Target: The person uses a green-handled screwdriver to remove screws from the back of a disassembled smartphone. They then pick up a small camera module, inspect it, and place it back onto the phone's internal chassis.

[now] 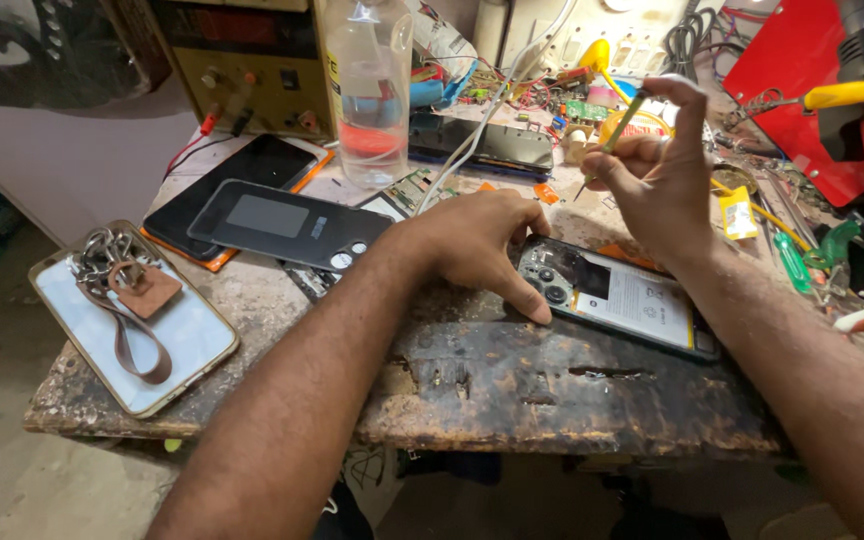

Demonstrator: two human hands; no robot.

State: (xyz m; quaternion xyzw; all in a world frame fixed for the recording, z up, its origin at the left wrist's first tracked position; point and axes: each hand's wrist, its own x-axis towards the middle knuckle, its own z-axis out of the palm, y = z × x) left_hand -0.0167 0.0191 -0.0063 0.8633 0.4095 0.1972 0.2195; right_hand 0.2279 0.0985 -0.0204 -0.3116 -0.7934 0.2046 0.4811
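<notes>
The left hand (482, 245) is pressing its fingertips down on the camera end of the opened smartphone (617, 297), pinning it flat near the worn tabletop's (512, 385) front edge. The right hand (657, 170) is pinching a thin screwdriver (620, 125), tip angled downward just above the phone.

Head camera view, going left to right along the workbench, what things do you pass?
Pale phone carrying a chain and brown leather strap → dark grey phone back cover → left hand → opened phone → green tweezers.
</notes>
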